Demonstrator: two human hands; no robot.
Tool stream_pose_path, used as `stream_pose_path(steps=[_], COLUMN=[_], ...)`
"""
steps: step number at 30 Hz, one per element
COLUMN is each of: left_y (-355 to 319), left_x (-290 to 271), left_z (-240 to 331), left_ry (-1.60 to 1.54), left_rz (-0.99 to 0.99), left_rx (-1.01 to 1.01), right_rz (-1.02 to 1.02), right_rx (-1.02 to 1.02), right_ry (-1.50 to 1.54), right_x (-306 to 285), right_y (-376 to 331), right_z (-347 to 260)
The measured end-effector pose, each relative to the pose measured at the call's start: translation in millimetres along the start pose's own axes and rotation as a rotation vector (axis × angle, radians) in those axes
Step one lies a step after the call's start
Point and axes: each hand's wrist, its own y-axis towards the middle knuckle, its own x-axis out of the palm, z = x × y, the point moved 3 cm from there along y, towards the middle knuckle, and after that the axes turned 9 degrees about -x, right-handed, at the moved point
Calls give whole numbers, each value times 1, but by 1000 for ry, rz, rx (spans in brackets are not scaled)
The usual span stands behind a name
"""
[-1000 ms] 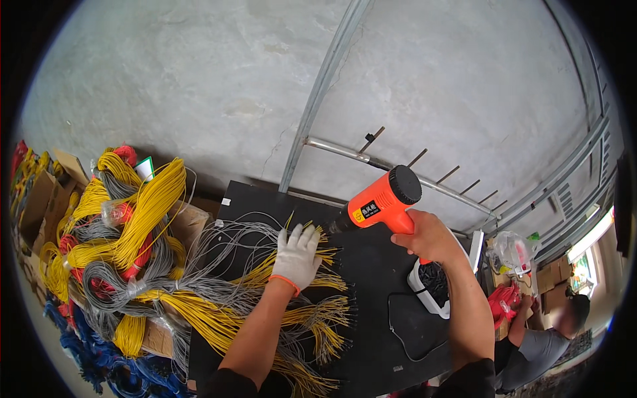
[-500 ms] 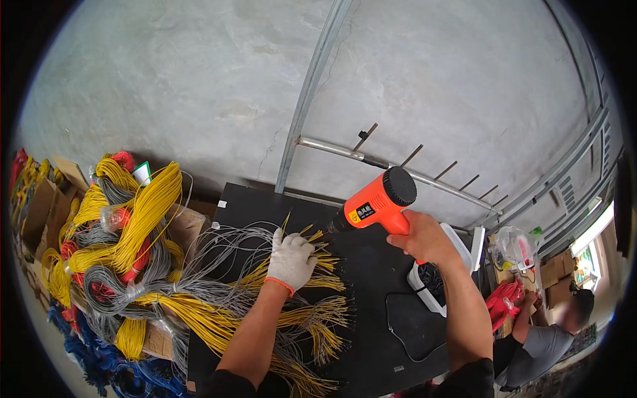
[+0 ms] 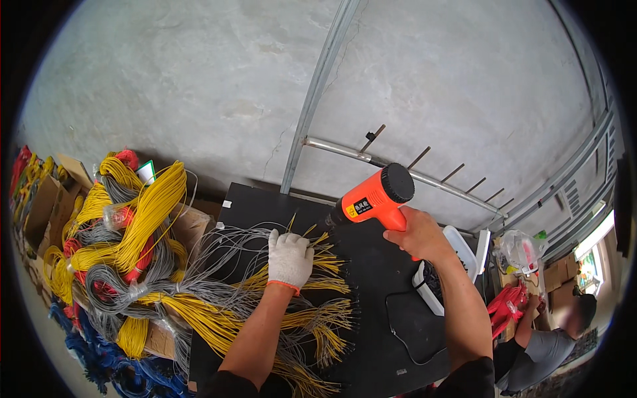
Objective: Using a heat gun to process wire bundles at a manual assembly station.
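Note:
My left hand [image 3: 290, 259], in a white knit glove with an orange cuff, lies on a spread of yellow and grey cables [image 3: 325, 265]. Its fingers are somewhat bent and a little apart, resting on the cables near their dark-tipped ends. My bare right hand [image 3: 418, 233] is wrapped round the handle of an orange heat gun [image 3: 371, 201] with a black rear cap. The gun's dark nozzle points left and down, just above the cable ends at the far side, close to my gloved fingers. The cables fan out across a black table [image 3: 385, 265].
Bundles of yellow and grey cable [image 3: 142, 225] are heaped at left, with blue bundles [image 3: 126, 365] below. A white container [image 3: 431, 292] stands by my right forearm, near a thin dark cord [image 3: 396, 331]. Metal pegs [image 3: 419, 158] jut from a wall rail. A co-worker [image 3: 547, 345] sits at right.
The heat gun has shifted slightly left and up over the cable ends. My left fingers have drawn in a little on the cables. The whole view has moved slightly.

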Motion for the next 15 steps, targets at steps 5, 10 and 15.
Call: stream_pose_path(steps=[5, 10, 15], left_y=[0, -2, -2], left_x=[-6, 1, 2], left_z=[-4, -9, -12], left_ry=[23, 142, 149], left_rz=[183, 139, 81], left_rx=[-78, -149, -148], right_rz=[-8, -22, -31], right_rx=[-17, -15, -23], right_ry=[-1, -9, -8], right_x=[5, 6, 7], right_y=[9, 17, 24], right_z=[-6, -15, -21])
